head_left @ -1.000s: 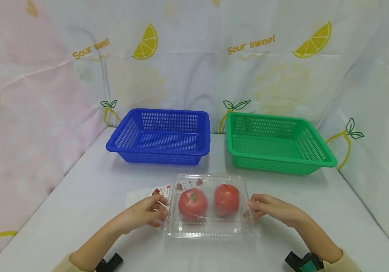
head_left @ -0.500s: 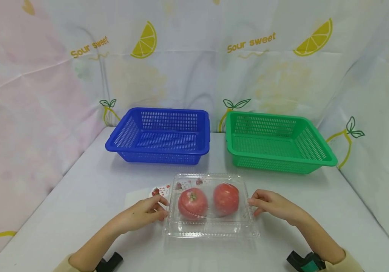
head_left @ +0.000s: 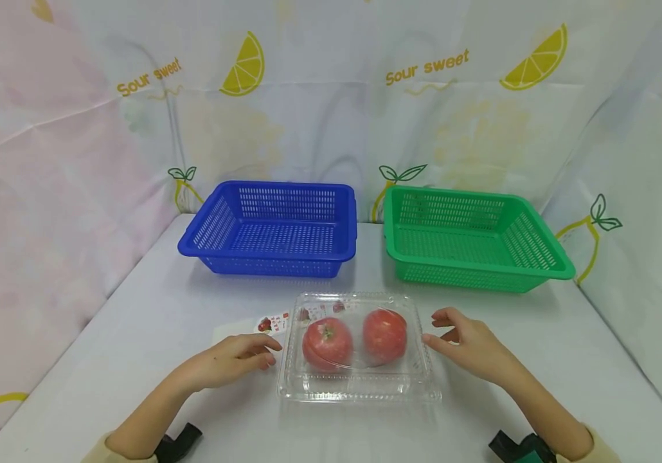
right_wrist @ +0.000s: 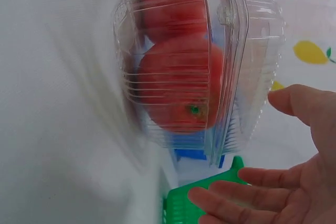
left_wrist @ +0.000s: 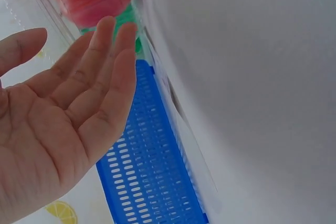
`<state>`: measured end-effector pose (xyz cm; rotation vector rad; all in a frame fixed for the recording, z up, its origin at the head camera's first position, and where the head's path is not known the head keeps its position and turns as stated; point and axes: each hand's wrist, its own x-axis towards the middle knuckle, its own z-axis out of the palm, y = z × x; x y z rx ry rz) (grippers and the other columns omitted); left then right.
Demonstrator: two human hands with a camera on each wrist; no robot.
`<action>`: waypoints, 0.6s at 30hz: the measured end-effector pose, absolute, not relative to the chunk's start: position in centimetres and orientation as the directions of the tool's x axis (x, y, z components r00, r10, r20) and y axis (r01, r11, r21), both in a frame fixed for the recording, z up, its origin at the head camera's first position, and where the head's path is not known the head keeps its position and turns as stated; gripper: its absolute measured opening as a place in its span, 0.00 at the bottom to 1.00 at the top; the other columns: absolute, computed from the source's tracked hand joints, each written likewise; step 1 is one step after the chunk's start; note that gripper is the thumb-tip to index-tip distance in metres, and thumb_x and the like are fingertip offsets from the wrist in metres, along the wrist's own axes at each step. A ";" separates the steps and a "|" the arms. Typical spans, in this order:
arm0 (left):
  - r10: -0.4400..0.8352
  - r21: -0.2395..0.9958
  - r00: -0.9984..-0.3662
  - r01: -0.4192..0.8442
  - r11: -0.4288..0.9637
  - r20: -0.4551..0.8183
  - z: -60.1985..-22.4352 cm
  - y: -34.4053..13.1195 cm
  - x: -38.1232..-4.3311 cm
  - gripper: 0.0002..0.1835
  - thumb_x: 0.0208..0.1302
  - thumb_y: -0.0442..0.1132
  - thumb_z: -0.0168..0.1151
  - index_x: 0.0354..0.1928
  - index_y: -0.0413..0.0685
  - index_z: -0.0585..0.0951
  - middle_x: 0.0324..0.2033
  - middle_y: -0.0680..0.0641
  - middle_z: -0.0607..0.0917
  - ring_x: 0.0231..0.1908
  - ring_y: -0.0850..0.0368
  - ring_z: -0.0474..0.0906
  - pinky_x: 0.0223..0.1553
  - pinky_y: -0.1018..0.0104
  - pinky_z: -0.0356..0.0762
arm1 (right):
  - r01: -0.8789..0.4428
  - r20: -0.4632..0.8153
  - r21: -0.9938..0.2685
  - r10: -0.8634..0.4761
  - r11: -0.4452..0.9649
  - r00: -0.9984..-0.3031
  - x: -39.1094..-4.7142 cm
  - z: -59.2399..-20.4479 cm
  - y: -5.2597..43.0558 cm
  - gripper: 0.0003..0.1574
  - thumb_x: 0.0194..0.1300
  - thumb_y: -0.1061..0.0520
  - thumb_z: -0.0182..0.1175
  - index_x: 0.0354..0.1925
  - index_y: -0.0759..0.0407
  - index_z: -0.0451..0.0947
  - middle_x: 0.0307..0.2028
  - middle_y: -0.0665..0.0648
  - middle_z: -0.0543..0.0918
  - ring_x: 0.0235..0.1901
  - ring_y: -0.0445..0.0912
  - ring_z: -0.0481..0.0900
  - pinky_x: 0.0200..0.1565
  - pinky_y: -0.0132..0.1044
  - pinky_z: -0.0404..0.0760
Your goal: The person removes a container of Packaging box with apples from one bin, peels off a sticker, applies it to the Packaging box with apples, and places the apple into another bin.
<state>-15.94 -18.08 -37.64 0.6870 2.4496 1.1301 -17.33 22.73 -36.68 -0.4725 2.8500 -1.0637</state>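
Note:
A clear plastic clamshell box [head_left: 360,388] sits closed on the white table. Two red apples [head_left: 328,344] show through its lid, side by side. Just off the box's left side is my left hand [head_left: 229,363], fingers relaxed and holding nothing; its loose fingers and palm also show in the left wrist view. At the opposite side, my right hand [head_left: 472,347] has its thumb tip close to the box's right edge, the fingers spread and bare. In the right wrist view, the thumb and fingers stand apart from the box wall [right_wrist: 231,77].
Behind the box are a blue plastic basket [head_left: 276,267] on the left and a green one [head_left: 481,273] on the right. A printed label strip [head_left: 272,323] lies partly beneath the box. A fabric backdrop [head_left: 319,128] with lemon prints encloses the table.
Both hands have let go of the box's sides and drawn outward, left hand to the left, right hand slightly up and right. The box stays in place; the head view tilts slightly.

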 end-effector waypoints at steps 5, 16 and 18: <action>0.492 0.686 -0.868 0.321 0.653 -0.062 -37.6 -19.0 -16.2 0.13 0.66 0.40 0.52 0.49 0.41 0.76 0.40 0.46 0.82 0.42 0.47 0.77 0.43 0.50 0.73 | -0.323 0.141 -0.590 -0.299 0.740 -0.944 -17.1 -36.4 22.5 0.27 0.61 0.44 0.58 0.50 0.63 0.69 0.49 0.61 0.77 0.42 0.51 0.79 0.41 0.49 0.77; 0.264 0.325 -0.964 0.259 0.910 0.031 -38.3 -20.3 -16.3 0.13 0.61 0.35 0.57 0.47 0.37 0.77 0.44 0.38 0.78 0.47 0.39 0.73 0.48 0.46 0.70 | -0.465 0.349 -0.390 -0.340 0.795 -0.873 -17.2 -36.3 21.3 0.27 0.61 0.57 0.59 0.55 0.69 0.69 0.51 0.66 0.75 0.51 0.59 0.73 0.49 0.54 0.71; 0.284 0.298 -0.957 0.286 0.911 0.053 -38.4 -20.4 -16.4 0.14 0.60 0.34 0.58 0.47 0.35 0.76 0.45 0.36 0.78 0.48 0.38 0.73 0.49 0.46 0.69 | -0.506 0.407 -0.339 -0.362 0.793 -0.839 -17.4 -36.5 20.8 0.28 0.59 0.57 0.60 0.55 0.69 0.69 0.52 0.66 0.74 0.53 0.60 0.70 0.51 0.55 0.69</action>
